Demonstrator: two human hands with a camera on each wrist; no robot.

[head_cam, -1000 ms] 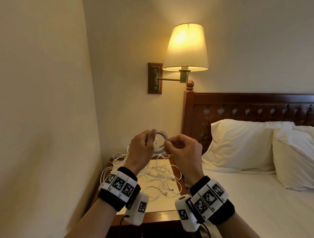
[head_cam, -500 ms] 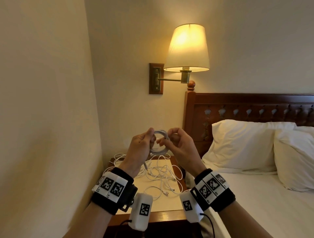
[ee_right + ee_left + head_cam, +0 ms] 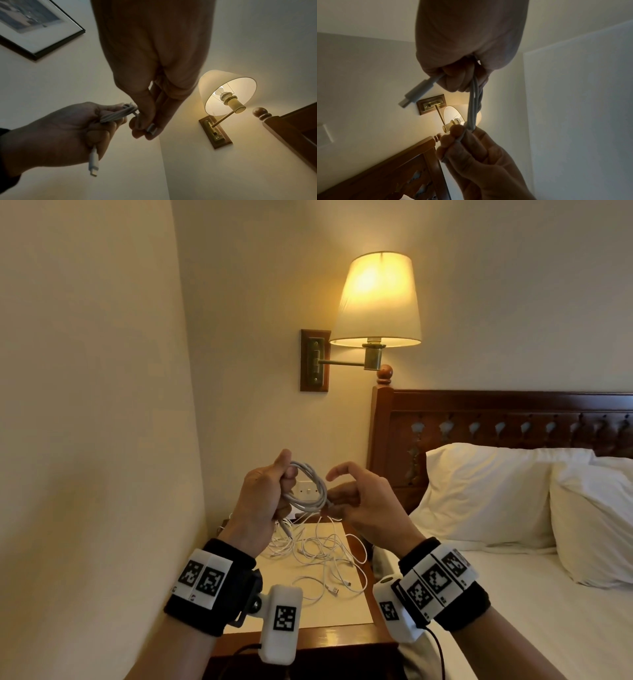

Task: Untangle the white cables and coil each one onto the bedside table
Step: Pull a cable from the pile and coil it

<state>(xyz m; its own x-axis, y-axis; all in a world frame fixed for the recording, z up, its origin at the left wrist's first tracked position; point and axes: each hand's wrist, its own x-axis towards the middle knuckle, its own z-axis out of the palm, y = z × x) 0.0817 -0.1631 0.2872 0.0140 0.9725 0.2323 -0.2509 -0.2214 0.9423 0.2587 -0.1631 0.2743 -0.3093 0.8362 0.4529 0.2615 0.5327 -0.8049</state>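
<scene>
Held in the air above the bedside table (image 3: 342,633) is a small coil of white cable (image 3: 310,491). My left hand (image 3: 284,486) grips the coil's left side in a fist, and one plug (image 3: 286,530) hangs below it. In the left wrist view the strands (image 3: 474,105) run from that fist down to my right hand (image 3: 462,142). My right hand (image 3: 337,499) pinches the cable's other end at the coil's right edge, index finger raised. The right wrist view shows that plug (image 3: 151,129) between thumb and fingers. A tangle of more white cables (image 3: 320,556) lies on the table.
A lit wall lamp (image 3: 376,299) hangs above the table on a brass arm. The wooden headboard (image 3: 496,419) and the bed with white pillows (image 3: 486,494) stand to the right. A wall closes the left side. A wall switch (image 3: 308,489) shows through the coil.
The coil has tipped from an upright ring to a slanted one. My right hand has moved slightly right and now holds only the cable's end, index finger lifted.
</scene>
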